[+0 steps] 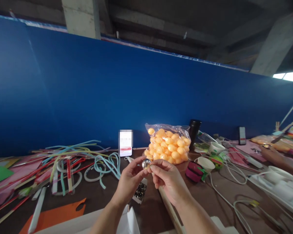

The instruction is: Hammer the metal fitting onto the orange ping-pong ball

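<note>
A shiny silver ball [146, 163] is held up in front of me, just before a clear bag of orange balls [169, 146]. My left hand [132, 172] grips the ball from the left, its fingers closed on it. From the other side, my right hand [167, 177] meets it with thumb and fingers pinched together at the ball's lower right edge. Whether those fingertips hold anything small besides the ball cannot be made out. Below the hands stands a small box of dark shiny pieces [140, 191], partly hidden by my left hand.
A phone [125, 143] leans at the blue partition [112, 91]. Pale blue tubes [108, 165], sticks and orange paper [58, 216] lie left. On the right are a maroon pouch [194, 171], paper cups [206, 164], white cables [223, 195] and another person's hand [271, 154].
</note>
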`<state>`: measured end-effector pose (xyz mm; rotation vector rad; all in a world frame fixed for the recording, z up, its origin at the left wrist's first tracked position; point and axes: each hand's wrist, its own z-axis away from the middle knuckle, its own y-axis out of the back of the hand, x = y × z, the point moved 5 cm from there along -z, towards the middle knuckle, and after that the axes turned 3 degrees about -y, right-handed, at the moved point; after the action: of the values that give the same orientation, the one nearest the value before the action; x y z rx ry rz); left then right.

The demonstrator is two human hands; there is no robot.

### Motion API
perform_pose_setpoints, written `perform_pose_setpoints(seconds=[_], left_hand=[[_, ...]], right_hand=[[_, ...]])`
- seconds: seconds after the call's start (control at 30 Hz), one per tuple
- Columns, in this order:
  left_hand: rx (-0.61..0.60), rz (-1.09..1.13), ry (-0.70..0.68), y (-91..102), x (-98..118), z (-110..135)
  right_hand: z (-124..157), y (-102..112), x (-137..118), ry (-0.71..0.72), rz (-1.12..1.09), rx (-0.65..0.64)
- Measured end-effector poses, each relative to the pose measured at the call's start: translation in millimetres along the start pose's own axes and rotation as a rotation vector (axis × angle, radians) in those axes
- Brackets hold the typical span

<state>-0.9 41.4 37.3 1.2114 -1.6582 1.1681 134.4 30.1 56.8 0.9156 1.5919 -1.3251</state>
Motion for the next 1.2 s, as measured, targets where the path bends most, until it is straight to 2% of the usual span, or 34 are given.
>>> perform_pose_setpoints(seconds=[0.1,0.3,0.47,0.57,0.7,0.97,1.2], left_hand=[[-0.002,-0.076,-0.026,0.8,-0.4,-0.8],[0.001,-0.075,-0.010,2.3,-5.0,-3.2],[0.014,-0.054,0.037,3.4,-10.0,-4.3],[0.104,-0.017,0.101,10.0,-16.6,-6.0],[0.226,-0.020,0.104,23.2,-24.4,-8.7],[0.243,0.002,0.099,30.0,-31.8,-8.2],[0.250,0.038,0.074,31.1,-33.5,-7.7]], right_hand=[[-2.3,2.9,2.6,-0.030,-0.002,0.001],[-3.8,4.7,0.8,-0.030,0.086,-0.011],[-3.9,2.8,-1.3,0.054,0.276,0.022],[-6.2,4.0,5.4,0.060,0.442,0.035],[-2.1,2.6,12.2,0.005,0.724,-0.076],[27.2,-7.7,-7.6,-0.006,1.339,-0.309],[50.5,0.5,15.2,-0.064,1.741,-0.474]])
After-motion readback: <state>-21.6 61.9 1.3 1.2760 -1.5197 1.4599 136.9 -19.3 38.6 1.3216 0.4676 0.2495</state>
